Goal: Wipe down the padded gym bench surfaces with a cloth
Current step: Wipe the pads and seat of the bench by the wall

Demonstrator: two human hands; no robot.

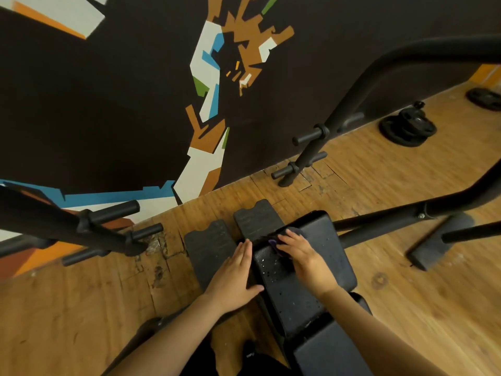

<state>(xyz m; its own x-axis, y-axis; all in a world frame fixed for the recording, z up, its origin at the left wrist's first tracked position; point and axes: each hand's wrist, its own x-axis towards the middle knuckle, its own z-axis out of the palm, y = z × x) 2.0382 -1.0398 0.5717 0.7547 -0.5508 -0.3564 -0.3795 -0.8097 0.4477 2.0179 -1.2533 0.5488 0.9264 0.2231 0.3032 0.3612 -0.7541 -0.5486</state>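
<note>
A black padded bench [333, 256] runs from the bottom of the view toward the wall, its top speckled with droplets. My right hand [303, 256] presses a dark cloth [273, 241] with a purple patch onto the far part of the pad, fingers spread over it. My left hand [234, 272] lies flat with straight fingers against the left edge of the same pad, thumb on top. A second pad section [330, 351] sits nearer to me at the bottom.
Two black foot plates [208, 245] lie on the wooden floor ahead of the bench. Black rack posts with pegs stand at left [108, 229] and right [320, 139]. Weight plates [409, 128] lie on the floor at right, below a dark painted wall.
</note>
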